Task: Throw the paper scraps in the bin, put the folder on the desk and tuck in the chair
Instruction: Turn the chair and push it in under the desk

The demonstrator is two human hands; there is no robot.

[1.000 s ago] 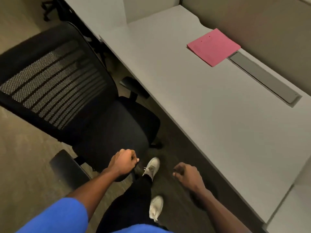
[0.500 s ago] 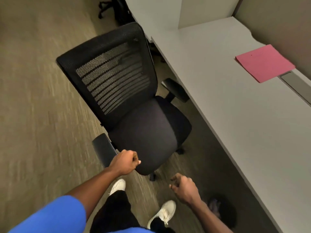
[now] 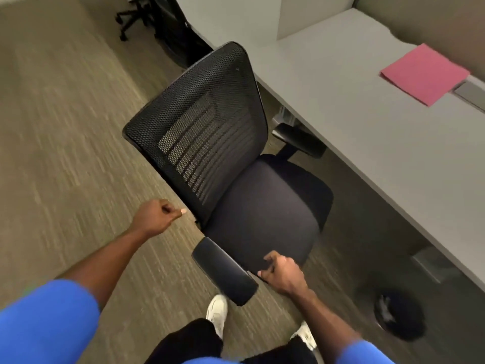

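Head view: right hand (image 3: 282, 274), curled empty, now reaches the chair (image 3: 252, 206) seat edge; left hand (image 3: 154, 219) stays fisted.

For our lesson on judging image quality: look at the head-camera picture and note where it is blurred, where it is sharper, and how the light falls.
Head view: the carpet is streaked with motion blur; the chair mesh is sharper; the bin sits in dim shadow under the desk; the pink folder is evenly lit without glare; straight edges bow from the wide-angle lens.

Second chair (image 3: 139, 14) far back; carpet (image 3: 65, 127); partition (image 3: 315, 14).
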